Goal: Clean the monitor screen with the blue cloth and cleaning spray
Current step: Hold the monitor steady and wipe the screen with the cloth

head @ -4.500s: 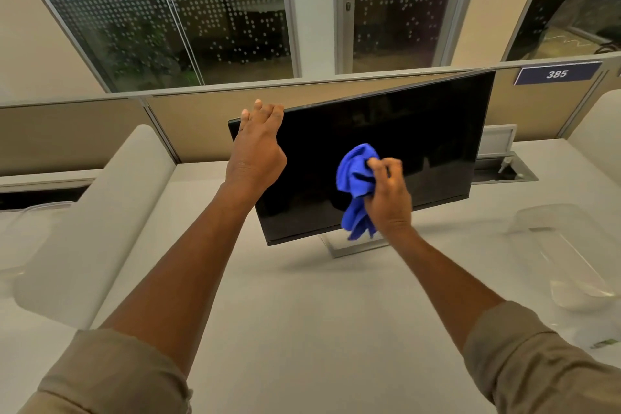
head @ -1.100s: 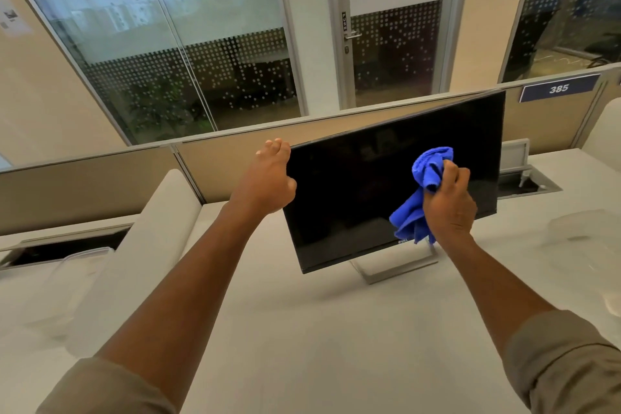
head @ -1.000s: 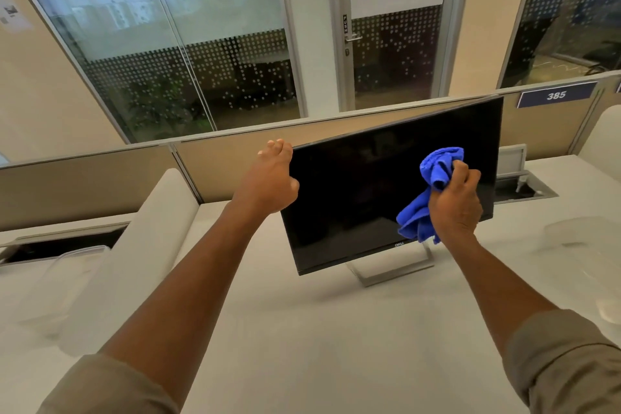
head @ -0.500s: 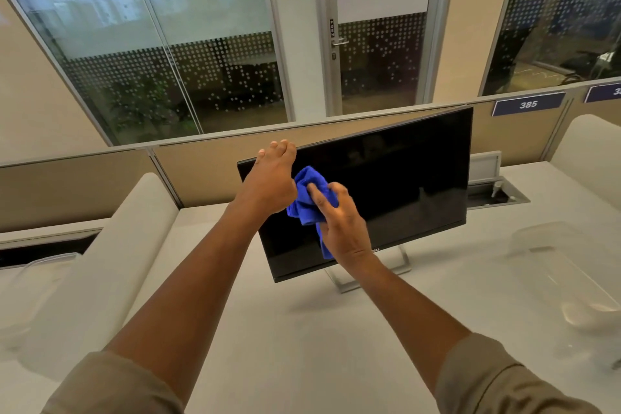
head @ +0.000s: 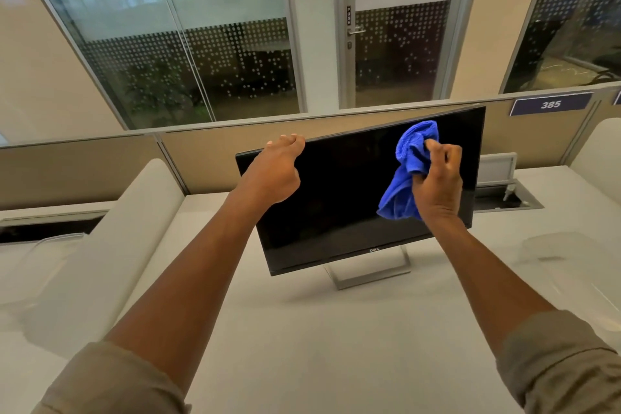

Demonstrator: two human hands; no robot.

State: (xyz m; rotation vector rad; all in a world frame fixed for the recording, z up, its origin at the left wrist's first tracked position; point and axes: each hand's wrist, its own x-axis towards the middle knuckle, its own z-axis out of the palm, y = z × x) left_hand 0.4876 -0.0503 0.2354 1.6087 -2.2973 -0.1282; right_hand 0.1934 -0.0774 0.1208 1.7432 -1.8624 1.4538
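Note:
A black monitor (head: 339, 198) stands tilted back on a silver stand on the white desk (head: 319, 346). My left hand (head: 274, 171) grips its top edge near the upper left corner, fingers curled over the rim. My right hand (head: 437, 180) holds a bunched blue cloth (head: 405, 175) against the right side of the dark screen, near the top. No cleaning spray is in view.
A beige partition (head: 369, 128) runs behind the monitor, with a cable tray opening (head: 504, 200) at its right. White padded dividers flank the desk, one on the left (head: 100, 245). A clear plastic item (head: 571, 265) lies at the right.
My right hand with the cloth has swept from the screen's left side, beside my left hand, across to the upper right. My left hand keeps its hold on the top edge.

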